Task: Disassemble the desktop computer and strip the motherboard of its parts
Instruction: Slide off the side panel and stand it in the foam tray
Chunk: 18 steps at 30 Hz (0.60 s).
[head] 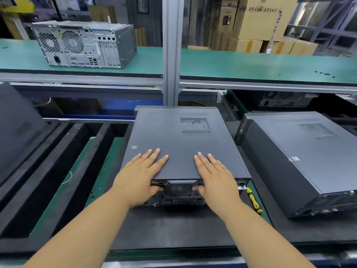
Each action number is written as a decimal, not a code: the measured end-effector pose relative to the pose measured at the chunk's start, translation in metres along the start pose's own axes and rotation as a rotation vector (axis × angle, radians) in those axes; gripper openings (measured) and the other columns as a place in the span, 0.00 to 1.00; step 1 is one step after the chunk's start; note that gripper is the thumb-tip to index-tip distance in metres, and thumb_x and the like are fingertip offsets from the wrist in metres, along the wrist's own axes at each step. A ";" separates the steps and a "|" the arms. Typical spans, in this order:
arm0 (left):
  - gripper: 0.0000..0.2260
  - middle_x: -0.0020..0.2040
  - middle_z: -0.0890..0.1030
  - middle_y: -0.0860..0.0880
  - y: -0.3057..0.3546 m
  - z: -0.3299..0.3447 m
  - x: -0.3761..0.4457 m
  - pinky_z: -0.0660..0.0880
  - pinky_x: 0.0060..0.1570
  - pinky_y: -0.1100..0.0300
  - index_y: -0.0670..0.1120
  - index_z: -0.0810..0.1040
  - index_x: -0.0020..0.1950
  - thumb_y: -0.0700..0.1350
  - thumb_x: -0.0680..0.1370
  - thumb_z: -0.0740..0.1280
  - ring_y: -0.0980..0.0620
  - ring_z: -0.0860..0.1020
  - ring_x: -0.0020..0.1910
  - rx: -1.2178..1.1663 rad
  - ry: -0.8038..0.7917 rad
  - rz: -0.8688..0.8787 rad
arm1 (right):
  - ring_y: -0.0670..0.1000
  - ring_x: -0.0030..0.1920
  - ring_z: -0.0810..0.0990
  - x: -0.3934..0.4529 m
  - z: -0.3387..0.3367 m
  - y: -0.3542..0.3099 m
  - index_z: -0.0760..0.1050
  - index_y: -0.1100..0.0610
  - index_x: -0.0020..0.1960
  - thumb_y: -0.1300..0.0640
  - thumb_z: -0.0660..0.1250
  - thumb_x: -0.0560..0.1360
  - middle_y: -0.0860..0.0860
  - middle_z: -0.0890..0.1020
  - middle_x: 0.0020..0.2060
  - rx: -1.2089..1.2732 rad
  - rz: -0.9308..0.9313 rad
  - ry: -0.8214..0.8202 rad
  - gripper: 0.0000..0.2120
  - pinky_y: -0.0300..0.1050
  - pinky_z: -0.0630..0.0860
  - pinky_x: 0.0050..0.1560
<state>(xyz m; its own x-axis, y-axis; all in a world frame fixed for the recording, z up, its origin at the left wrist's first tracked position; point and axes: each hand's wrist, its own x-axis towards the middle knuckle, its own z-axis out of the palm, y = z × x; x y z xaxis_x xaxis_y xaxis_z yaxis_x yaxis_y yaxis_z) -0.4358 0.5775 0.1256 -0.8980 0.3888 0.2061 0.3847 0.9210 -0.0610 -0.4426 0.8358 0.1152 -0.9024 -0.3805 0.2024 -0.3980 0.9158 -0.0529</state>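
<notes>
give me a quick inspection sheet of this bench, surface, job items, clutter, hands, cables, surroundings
surface: black mat over a green bench top, black trays to the left
job's things: dark computer case lying flat, cover still on, rear panel with fan grille facing the person
clutter: yellow-handled screwdriver beside the case on its right; second closed case further right
hands: left hand and right hand flat on the cover near its rear edge, fingers straight, thumbs down over the rear edge
cables: nothing seen
surroundings: green upper shelf with a bare metal case, small screws at its right, cardboard boxes behind
</notes>
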 end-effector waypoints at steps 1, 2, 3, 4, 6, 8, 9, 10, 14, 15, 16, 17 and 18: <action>0.40 0.79 0.39 0.54 0.000 0.000 -0.001 0.41 0.75 0.57 0.60 0.35 0.77 0.67 0.75 0.57 0.53 0.42 0.78 -0.003 0.005 -0.002 | 0.51 0.80 0.46 0.000 0.000 0.000 0.45 0.51 0.81 0.42 0.67 0.76 0.44 0.48 0.80 0.001 0.006 -0.002 0.43 0.43 0.41 0.75; 0.40 0.79 0.40 0.54 0.002 0.001 -0.002 0.42 0.76 0.58 0.59 0.36 0.77 0.67 0.75 0.57 0.54 0.43 0.78 -0.009 0.012 -0.009 | 0.50 0.80 0.46 0.000 0.001 0.000 0.45 0.50 0.81 0.41 0.67 0.76 0.44 0.48 0.79 0.004 0.013 -0.003 0.43 0.42 0.41 0.75; 0.39 0.79 0.41 0.54 0.003 0.001 -0.003 0.43 0.76 0.58 0.59 0.37 0.77 0.66 0.75 0.58 0.54 0.43 0.78 -0.013 0.023 -0.020 | 0.50 0.79 0.46 0.000 0.001 0.000 0.46 0.50 0.81 0.41 0.67 0.76 0.44 0.49 0.79 0.009 0.018 -0.002 0.43 0.42 0.41 0.75; 0.39 0.79 0.41 0.54 0.005 0.001 -0.003 0.44 0.75 0.59 0.58 0.38 0.78 0.66 0.76 0.58 0.54 0.44 0.78 -0.013 0.035 -0.030 | 0.50 0.79 0.46 0.000 0.000 0.000 0.46 0.50 0.81 0.41 0.67 0.76 0.44 0.49 0.79 0.012 0.021 -0.002 0.43 0.43 0.42 0.76; 0.39 0.79 0.42 0.54 0.008 0.001 -0.004 0.44 0.74 0.60 0.57 0.39 0.78 0.65 0.76 0.59 0.54 0.45 0.78 -0.009 0.054 -0.043 | 0.50 0.79 0.47 -0.001 0.000 -0.001 0.46 0.50 0.81 0.42 0.68 0.76 0.44 0.49 0.79 0.019 0.026 -0.003 0.43 0.44 0.44 0.76; 0.39 0.79 0.43 0.53 0.009 0.001 -0.004 0.44 0.74 0.60 0.56 0.40 0.78 0.64 0.77 0.60 0.54 0.46 0.78 -0.002 0.058 -0.049 | 0.51 0.79 0.47 -0.001 -0.001 -0.002 0.47 0.51 0.81 0.43 0.68 0.76 0.44 0.50 0.79 0.025 0.032 -0.008 0.43 0.45 0.46 0.77; 0.39 0.79 0.43 0.53 0.009 0.001 -0.005 0.45 0.74 0.60 0.56 0.40 0.79 0.64 0.77 0.60 0.54 0.46 0.78 0.001 0.056 -0.051 | 0.51 0.79 0.47 -0.001 -0.001 -0.003 0.47 0.51 0.81 0.43 0.68 0.76 0.45 0.50 0.79 0.028 0.036 -0.007 0.43 0.46 0.47 0.77; 0.39 0.79 0.43 0.53 0.009 0.001 -0.004 0.45 0.74 0.60 0.56 0.40 0.79 0.63 0.77 0.60 0.54 0.47 0.78 0.004 0.052 -0.053 | 0.51 0.79 0.47 -0.002 -0.001 -0.002 0.48 0.51 0.81 0.43 0.68 0.76 0.45 0.50 0.79 0.031 0.038 -0.004 0.43 0.46 0.48 0.77; 0.39 0.79 0.44 0.53 0.008 0.002 -0.003 0.45 0.74 0.60 0.56 0.40 0.79 0.63 0.77 0.60 0.53 0.47 0.78 0.012 0.033 -0.059 | 0.50 0.79 0.48 -0.001 -0.003 -0.001 0.48 0.50 0.81 0.42 0.68 0.76 0.44 0.51 0.79 0.028 0.034 0.000 0.42 0.46 0.49 0.77; 0.39 0.79 0.44 0.53 0.009 0.001 -0.003 0.45 0.74 0.60 0.56 0.41 0.79 0.63 0.77 0.61 0.53 0.47 0.78 0.015 0.027 -0.061 | 0.50 0.79 0.48 -0.001 -0.004 -0.002 0.48 0.50 0.81 0.43 0.68 0.76 0.44 0.51 0.79 0.028 0.034 -0.004 0.42 0.46 0.49 0.77; 0.39 0.79 0.44 0.53 0.009 0.001 -0.003 0.46 0.74 0.60 0.56 0.41 0.79 0.63 0.77 0.61 0.53 0.48 0.78 0.019 0.023 -0.066 | 0.50 0.79 0.48 -0.001 -0.005 -0.003 0.48 0.50 0.81 0.43 0.68 0.76 0.44 0.51 0.79 0.029 0.036 -0.006 0.42 0.45 0.48 0.77; 0.39 0.79 0.45 0.53 0.010 0.000 -0.004 0.46 0.74 0.60 0.56 0.41 0.79 0.63 0.76 0.61 0.53 0.48 0.78 0.024 0.020 -0.072 | 0.50 0.79 0.48 -0.002 -0.005 -0.004 0.48 0.50 0.81 0.43 0.68 0.76 0.44 0.51 0.79 0.031 0.040 -0.004 0.42 0.45 0.48 0.77; 0.39 0.79 0.45 0.53 0.011 0.000 -0.004 0.47 0.74 0.60 0.56 0.41 0.79 0.63 0.77 0.61 0.53 0.48 0.78 0.029 0.016 -0.079 | 0.50 0.79 0.48 -0.003 -0.006 -0.005 0.48 0.50 0.81 0.43 0.68 0.76 0.44 0.51 0.79 0.032 0.046 -0.001 0.42 0.45 0.48 0.77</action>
<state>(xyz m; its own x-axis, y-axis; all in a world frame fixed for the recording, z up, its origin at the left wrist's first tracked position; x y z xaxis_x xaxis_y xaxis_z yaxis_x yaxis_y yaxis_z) -0.4279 0.5863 0.1242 -0.9216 0.3146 0.2273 0.3063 0.9492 -0.0718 -0.4374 0.8332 0.1204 -0.9201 -0.3381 0.1976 -0.3611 0.9278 -0.0938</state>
